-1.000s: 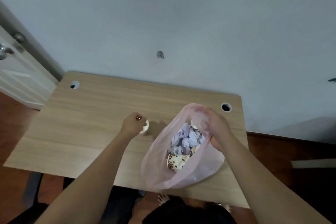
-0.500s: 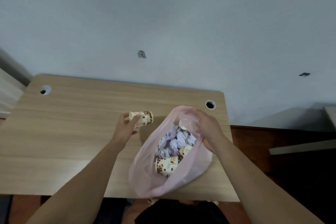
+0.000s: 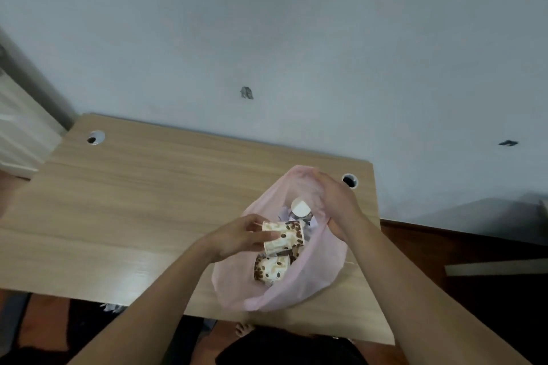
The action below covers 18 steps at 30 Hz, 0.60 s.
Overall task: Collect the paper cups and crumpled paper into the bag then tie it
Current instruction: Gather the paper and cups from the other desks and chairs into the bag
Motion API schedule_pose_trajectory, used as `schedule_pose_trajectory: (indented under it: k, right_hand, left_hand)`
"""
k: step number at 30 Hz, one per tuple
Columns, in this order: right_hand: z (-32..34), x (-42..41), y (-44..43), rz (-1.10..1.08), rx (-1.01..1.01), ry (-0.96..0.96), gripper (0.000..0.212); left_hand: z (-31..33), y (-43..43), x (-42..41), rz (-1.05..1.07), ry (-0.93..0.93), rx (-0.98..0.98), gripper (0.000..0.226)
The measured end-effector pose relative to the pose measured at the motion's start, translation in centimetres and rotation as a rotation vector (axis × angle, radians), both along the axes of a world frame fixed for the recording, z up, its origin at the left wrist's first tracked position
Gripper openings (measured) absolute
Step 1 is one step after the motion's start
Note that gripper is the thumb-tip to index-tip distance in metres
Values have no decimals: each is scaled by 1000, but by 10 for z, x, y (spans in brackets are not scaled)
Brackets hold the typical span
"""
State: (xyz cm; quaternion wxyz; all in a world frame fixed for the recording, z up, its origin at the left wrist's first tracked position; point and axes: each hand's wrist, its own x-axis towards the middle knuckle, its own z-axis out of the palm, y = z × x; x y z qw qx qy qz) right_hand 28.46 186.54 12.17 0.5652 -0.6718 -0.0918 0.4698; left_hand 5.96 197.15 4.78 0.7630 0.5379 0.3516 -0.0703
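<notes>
Although the pale scrap (image 3: 114, 307) below the near edge of the wooden desk (image 3: 148, 201) is too blurred to name, it may be crumpled paper on the floor, and if so it could be missed before the bag is tied. Further right, the left hand (image 3: 240, 238) has its thumb and fingers curled round a bean-printed paper cup (image 3: 284, 237), held on its side just over the left lip of the bag's mouth. I judge the release to be the weak point: let go this close to the lip, the round cup could roll back out onto the desk. Beneath it a second cup (image 3: 271, 271) lies on its side inside the bag, and beyond that sit an upturned cup (image 3: 301, 207) and bits of crumpled paper (image 3: 283, 212) — the load is already high, so another cup may perch on top and crowd the neck needed for the knot. The pink plastic bag (image 3: 311, 281) lies slumped on the desk, near its front edge; a firm push from the left could slide it toward that edge. On the right, the right hand (image 3: 335, 204) grips the bag's far rim with curled fingers and holds the mouth open, just beside the cable hole (image 3: 350, 181) — thin film like this could slip free, and the mouth would then fold shut under the cup.
</notes>
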Motion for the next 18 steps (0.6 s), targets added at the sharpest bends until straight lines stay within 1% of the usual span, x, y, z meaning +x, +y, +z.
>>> schedule_pose_trajectory:
  k: [1,2,4,6,7,8,10,12,13,16,18]
  right_hand:
    - [1,0,0,23,7,-5,62]
    - [1,0,-2,43,10,-15,68]
    - [3,1,-4,57,25,10,69]
    - [1,4,-3,49,23,28,75]
    - [0,6,-1,43,27,26,77]
    - [3,6,2,43,28,18,71]
    - [9,6,9,35,25,-29,51]
    - [16,4,16,8,62,-24,31]
    - [21,1,19,17,86,-19,28]
    - [26,-11,32,52,147,-40,42]
    - [26,-18,46,59,158,-68,38]
  left_hand:
    - [-3,-7,-1,-14,55,130,67]
    - [-8,-12,-3,-38,101,234,75]
    - [-20,-17,-11,-40,182,330,88]
    - [-36,-11,-22,9,261,424,90]
    - [-41,-6,-29,11,311,500,89]
    - [-45,1,-38,-13,369,584,87]
    - [-41,12,-56,-92,462,733,88]
    - [-29,26,-76,-129,493,800,92]
    - [-23,36,-87,-119,491,817,93]
    - [-4,65,-113,-89,515,870,95]
    - [7,81,-127,-69,518,922,91]
